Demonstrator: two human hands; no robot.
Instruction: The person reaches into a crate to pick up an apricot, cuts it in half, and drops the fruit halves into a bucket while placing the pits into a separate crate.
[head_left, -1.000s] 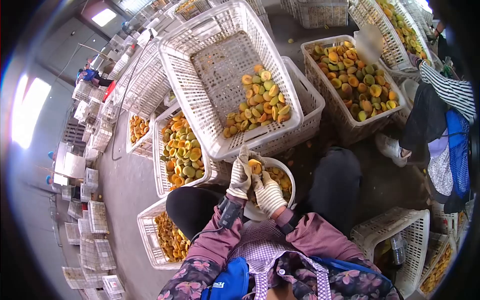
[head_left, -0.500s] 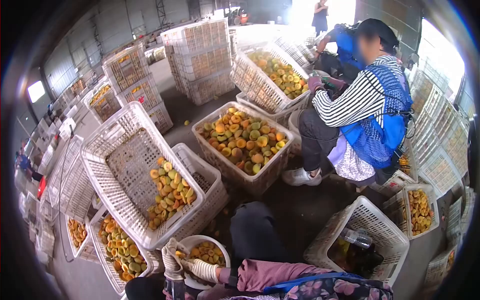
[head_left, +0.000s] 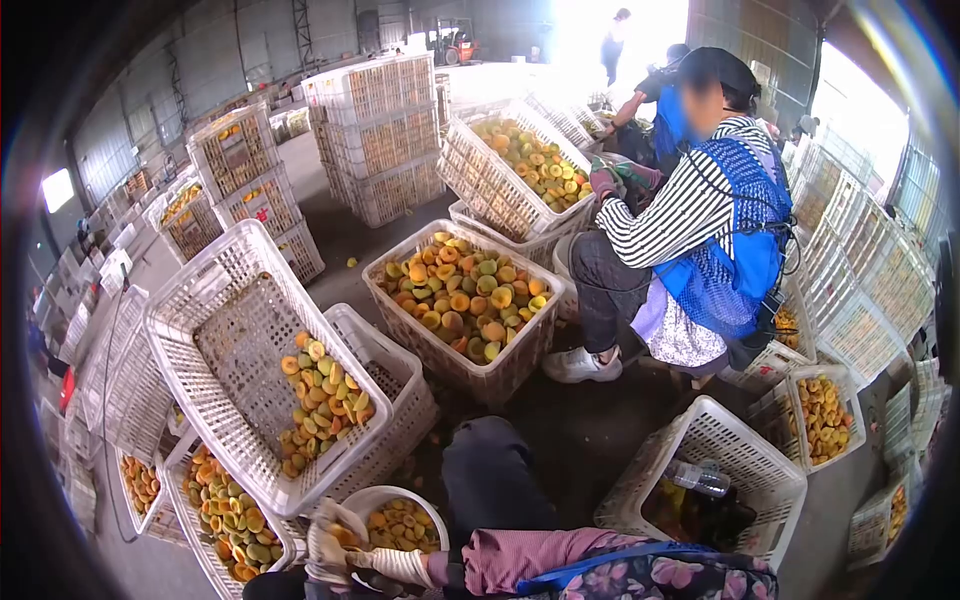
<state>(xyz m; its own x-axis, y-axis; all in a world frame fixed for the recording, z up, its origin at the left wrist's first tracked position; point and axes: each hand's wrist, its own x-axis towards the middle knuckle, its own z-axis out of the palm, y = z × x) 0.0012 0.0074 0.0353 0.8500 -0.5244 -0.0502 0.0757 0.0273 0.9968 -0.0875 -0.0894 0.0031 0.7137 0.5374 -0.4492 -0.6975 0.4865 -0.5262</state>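
My left hand (head_left: 325, 545), in a pale knitted glove, is closed around a yellow-orange peach half (head_left: 347, 534). My right hand (head_left: 396, 565), in a striped cream glove, reaches in from the right and meets the left one. Its fingers look closed, but what they hold is hidden. Just behind both hands stands a white bucket (head_left: 441, 520) with cut peach pieces (head_left: 402, 526) in it. Above the hands, a tilted white crate (head_left: 215, 400) holds peach halves (head_left: 325, 400) heaped in its lower right corner.
A full crate of peaches (head_left: 465, 295) stands ahead. Another crate (head_left: 225, 520) sits at lower left. A co-worker in striped sleeves (head_left: 690, 200) sits beside a tilted crate (head_left: 500, 180). At right, a crate (head_left: 700, 440) holds a plastic bottle (head_left: 698, 478). Stacked crates (head_left: 380, 140) stand behind.
The view has shifted, so most things sit slightly further left. My hands remain together by the bucket, lower in the picture, and the peach half in my left hand shows more clearly.
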